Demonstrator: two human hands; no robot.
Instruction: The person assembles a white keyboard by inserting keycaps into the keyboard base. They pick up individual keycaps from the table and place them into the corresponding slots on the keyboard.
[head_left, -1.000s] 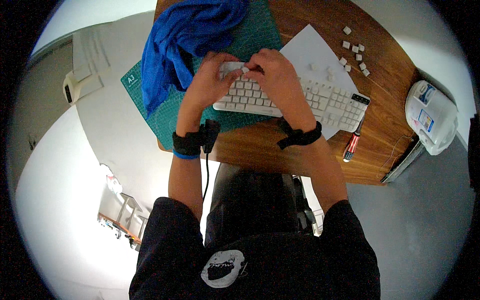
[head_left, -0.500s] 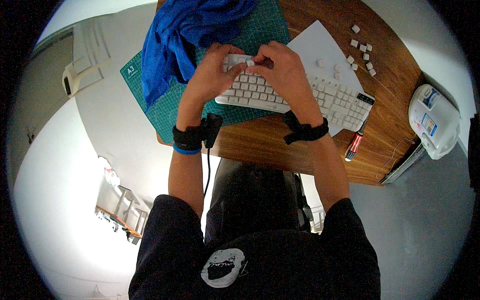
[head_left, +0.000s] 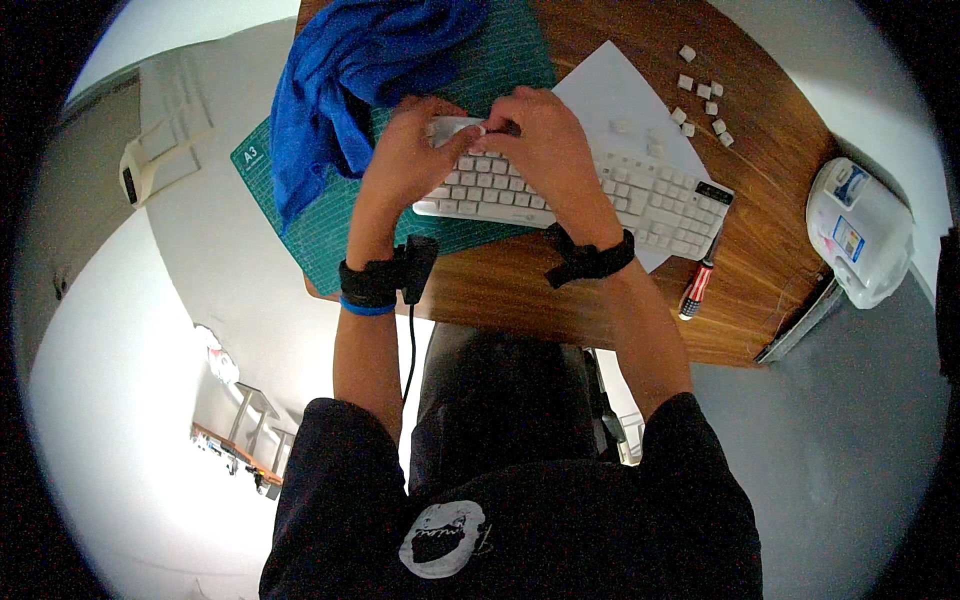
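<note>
My left hand [head_left: 412, 160], right hand [head_left: 548, 140]: curled nearly closed at white keycap [head_left: 481, 129], grip unclear; keyboard [head_left: 645, 205], toward surface's [head_left: 490, 285] near edge; straight force advisable.

Keyboard [head_left: 495, 188]: matt plastic
Towel [head_left: 340, 100]: rough, matt cloth
Cutting mat [head_left: 322, 232]: matt, smooth-looking
Tabletop [head_left: 490, 285]: wood-grained, faintly glossy
Sheet [head_left: 602, 88]: smooth matt paper
Jug [head_left: 858, 238]: smooth, translucent plastic
Wrist strap [head_left: 592, 263]: matt fabric

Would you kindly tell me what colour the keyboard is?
The keyboard is white with a dark corner panel, best seen in the head view.
</note>
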